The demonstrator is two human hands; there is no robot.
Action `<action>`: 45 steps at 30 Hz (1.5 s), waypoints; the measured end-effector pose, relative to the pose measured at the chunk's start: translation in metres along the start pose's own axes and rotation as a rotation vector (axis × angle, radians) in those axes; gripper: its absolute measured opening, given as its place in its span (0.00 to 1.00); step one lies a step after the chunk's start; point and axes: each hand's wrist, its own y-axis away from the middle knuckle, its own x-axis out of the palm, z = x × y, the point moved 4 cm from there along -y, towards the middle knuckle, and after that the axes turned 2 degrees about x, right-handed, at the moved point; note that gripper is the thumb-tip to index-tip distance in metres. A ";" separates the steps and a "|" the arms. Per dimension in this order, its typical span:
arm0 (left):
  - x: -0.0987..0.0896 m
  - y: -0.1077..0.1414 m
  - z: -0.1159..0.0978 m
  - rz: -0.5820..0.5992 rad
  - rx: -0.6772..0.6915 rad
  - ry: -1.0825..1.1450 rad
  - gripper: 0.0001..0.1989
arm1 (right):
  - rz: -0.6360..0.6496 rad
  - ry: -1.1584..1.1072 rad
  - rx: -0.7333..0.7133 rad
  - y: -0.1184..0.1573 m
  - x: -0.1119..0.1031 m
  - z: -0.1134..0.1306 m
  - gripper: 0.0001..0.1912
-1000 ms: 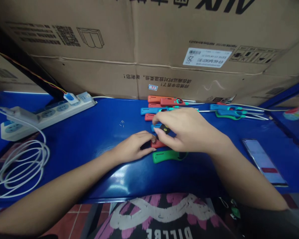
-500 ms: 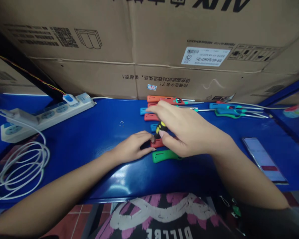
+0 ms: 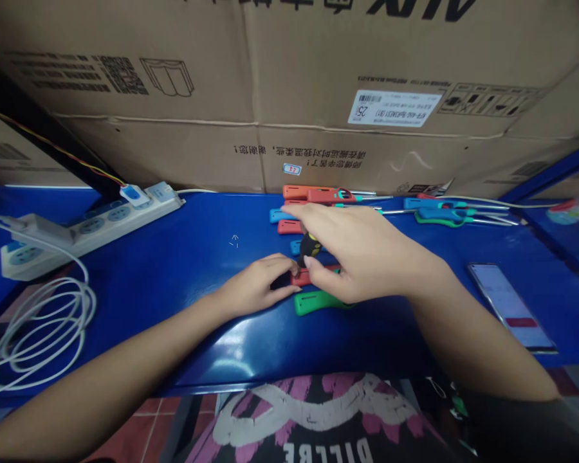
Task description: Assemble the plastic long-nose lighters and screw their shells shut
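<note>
**Red handle pinned, small driver set upright on it**

Red plastic marked the piece in hand: a red lighter-like handle (image 3: 305, 277) was pinned to the blue worktop (image 3: 174, 270) by the left hand (image 3: 255, 286), whose fingers were laid flat and pressed together over its near end. Directly above it, a small black-and-yellow screwdriver (image 3: 309, 247) was pinched upright between the thumb and fingertips of the right hand (image 3: 361, 254), the other fingers arched over it; its tip was hidden behind the left fingers, so contact with the red handle could not be confirmed.

The step in hand was judged to be the driving or loosening of a screw in the red handle, with the tool seated or nearly so. The next move was judged to call for a steady downward press and a twist from the right fingertips, while the piece was kept from sliding by the left hand.

Just below the right hand a green handle (image 3: 318, 301) was lying, and beyond its knuckles a row of red and blue handles (image 3: 294, 193) was lined up. Well to the right of the right forearm a phone (image 3: 511, 308) was lying; far left of the left arm, a power strip (image 3: 91, 225) and a coiled white cable (image 3: 33, 334) were seen.
</note>
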 end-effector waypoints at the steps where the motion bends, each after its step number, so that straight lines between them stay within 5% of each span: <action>1: 0.000 0.000 0.000 -0.001 0.002 -0.002 0.05 | 0.015 0.002 0.021 0.001 0.000 0.000 0.28; 7: 0.000 0.000 0.000 0.012 -0.008 -0.009 0.06 | 0.009 -0.021 0.057 0.003 -0.002 0.002 0.30; 11: -0.001 0.000 0.000 -0.004 -0.005 -0.012 0.07 | 0.052 -0.025 0.069 0.003 -0.001 0.001 0.20; 14: 0.000 0.000 -0.001 0.007 -0.015 0.000 0.06 | 0.026 -0.048 0.019 0.003 -0.004 0.002 0.27; 18: -0.001 -0.001 -0.002 -0.002 -0.001 -0.014 0.06 | 0.062 -0.032 0.033 0.004 -0.004 0.001 0.19; 21: -0.001 -0.001 -0.002 -0.004 -0.003 -0.019 0.06 | 0.039 -0.045 0.013 0.004 -0.003 0.001 0.27; 25: -0.001 -0.001 -0.002 -0.001 -0.019 -0.019 0.07 | 0.041 0.002 0.033 0.002 -0.003 -0.001 0.15; 33: -0.002 -0.002 -0.004 -0.001 -0.033 0.027 0.05 | -0.100 0.086 0.122 0.006 -0.021 -0.017 0.11; 40: -0.003 -0.006 -0.006 0.034 -0.045 -0.016 0.07 | 0.012 0.165 0.196 0.005 -0.020 -0.034 0.11; 45: -0.005 -0.011 -0.013 0.169 0.013 -0.294 0.09 | 0.142 0.202 0.215 0.003 -0.010 -0.038 0.10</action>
